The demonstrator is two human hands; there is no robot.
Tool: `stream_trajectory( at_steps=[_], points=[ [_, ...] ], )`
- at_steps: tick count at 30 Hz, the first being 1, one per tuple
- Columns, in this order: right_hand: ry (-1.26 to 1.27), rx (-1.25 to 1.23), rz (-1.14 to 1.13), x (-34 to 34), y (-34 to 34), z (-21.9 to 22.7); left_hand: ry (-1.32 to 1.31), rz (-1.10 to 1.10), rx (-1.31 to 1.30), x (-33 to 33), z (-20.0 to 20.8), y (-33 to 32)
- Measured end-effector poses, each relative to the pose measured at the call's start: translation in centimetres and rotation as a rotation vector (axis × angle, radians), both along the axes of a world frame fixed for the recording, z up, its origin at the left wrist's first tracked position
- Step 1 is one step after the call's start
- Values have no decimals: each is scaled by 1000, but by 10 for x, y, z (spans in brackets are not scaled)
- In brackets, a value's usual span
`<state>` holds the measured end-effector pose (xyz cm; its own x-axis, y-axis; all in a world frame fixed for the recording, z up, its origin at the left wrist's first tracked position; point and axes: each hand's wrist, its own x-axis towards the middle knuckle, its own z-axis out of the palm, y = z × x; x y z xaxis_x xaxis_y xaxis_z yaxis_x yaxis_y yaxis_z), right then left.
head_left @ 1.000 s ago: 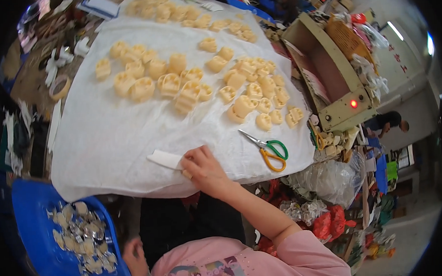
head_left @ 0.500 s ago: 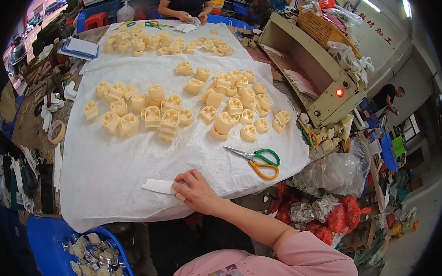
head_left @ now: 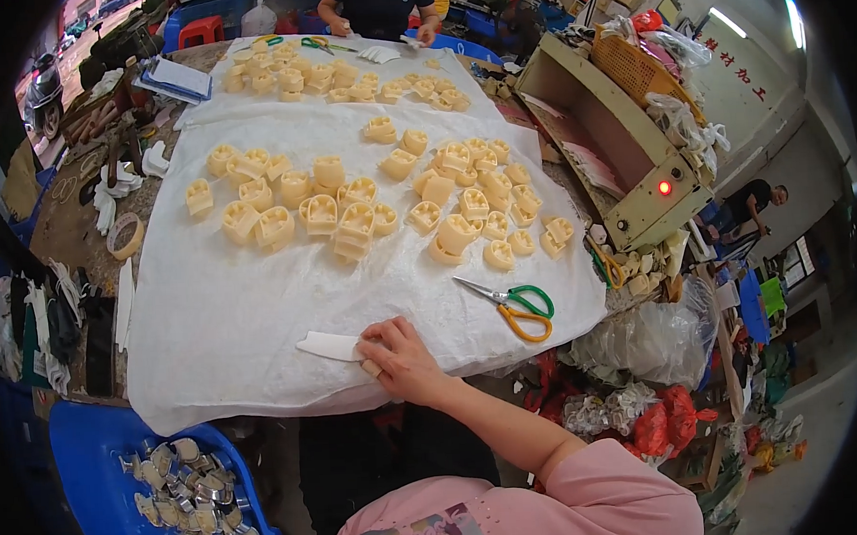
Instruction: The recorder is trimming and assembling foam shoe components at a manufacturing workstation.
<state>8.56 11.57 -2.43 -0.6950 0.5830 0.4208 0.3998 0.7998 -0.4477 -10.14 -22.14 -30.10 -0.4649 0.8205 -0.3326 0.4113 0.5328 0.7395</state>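
Observation:
My right hand [head_left: 400, 361] is at the near edge of the white cloth [head_left: 231, 343], its fingers closed over the right end of a flat white strip [head_left: 327, 346]. The strip's left part sticks out, lying on or just above the cloth. A small beige patch shows at the thumb; I cannot tell whether it is a wrap or a held bit. Right of the hand lie scissors [head_left: 512, 307] with one green and one orange handle. Beyond it stand many cream moulded, cup-like pieces [head_left: 354, 231], some stacked. My left hand is out of sight.
A blue tub [head_left: 83, 455] with metal-and-cream pieces sits low left. A metal box machine with a red lamp [head_left: 665, 187] stands at right, above plastic bags [head_left: 641, 320]. A tape roll [head_left: 125, 237] lies at left. Across the table, a person [head_left: 384, 6] handles white pieces.
The whole view has shifted, putting the table slightly further right. My right hand keeps its grip on the white strip. The hands of the person opposite have moved apart.

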Motion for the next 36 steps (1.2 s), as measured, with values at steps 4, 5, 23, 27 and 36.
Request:
stream_trajectory(
  at_steps=[4, 5, 23, 27, 36],
  points=[
    [-20, 15, -7, -3, -1, 1, -23, -34, -56, 1, -2, -14],
    [-23, 4, -6, -3, -1, 0, -29, -41, -73, 1, -1, -19],
    [-12, 45, -72, 0, -3, -3, -51, -364, -300, -35, 19, -15],
    [8, 54, -52, 0, -2, -5, -45, -397, -352, -31, 29, -17],
    [-86, 57, 56, -2, 14, 10, -95, -187, -620, 15, 94, -128]
  ],
)
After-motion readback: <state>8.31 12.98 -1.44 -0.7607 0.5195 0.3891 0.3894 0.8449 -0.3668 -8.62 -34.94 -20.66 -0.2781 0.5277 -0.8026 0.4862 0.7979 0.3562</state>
